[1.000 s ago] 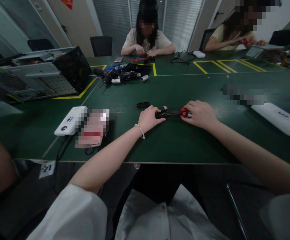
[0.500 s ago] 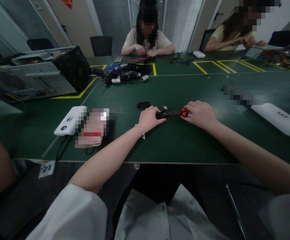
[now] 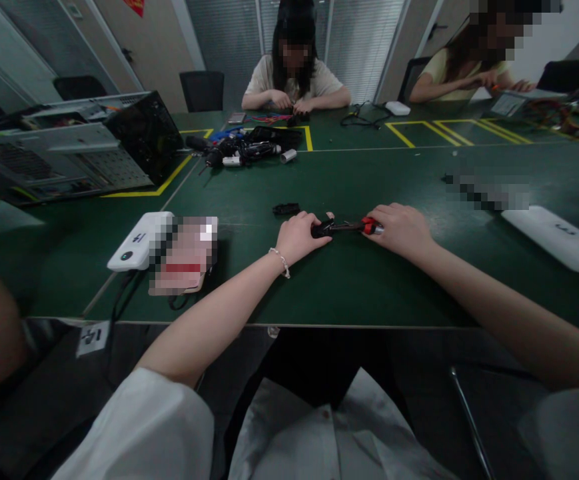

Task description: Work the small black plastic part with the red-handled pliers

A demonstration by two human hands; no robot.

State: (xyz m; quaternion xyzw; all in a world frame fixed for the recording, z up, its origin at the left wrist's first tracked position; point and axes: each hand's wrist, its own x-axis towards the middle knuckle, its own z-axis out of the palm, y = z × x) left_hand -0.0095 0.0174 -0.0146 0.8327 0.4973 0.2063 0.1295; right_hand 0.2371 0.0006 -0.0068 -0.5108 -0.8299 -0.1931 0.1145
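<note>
My left hand (image 3: 296,237) is closed around a small black part (image 3: 322,229) resting on the green table (image 3: 349,287). My right hand (image 3: 402,229) grips the red-and-black handle of a screwdriver (image 3: 366,227), whose shaft lies level and points left into that black part. Both hands rest on the tabletop a little way in from the near edge. Another small black piece (image 3: 286,209) lies just behind my left hand.
A white power strip (image 3: 136,241) sits to the left, another white device (image 3: 556,237) to the right. An open computer case (image 3: 69,150) stands at far left. A pile of tools (image 3: 242,150) lies mid-table. Two people work at the far side.
</note>
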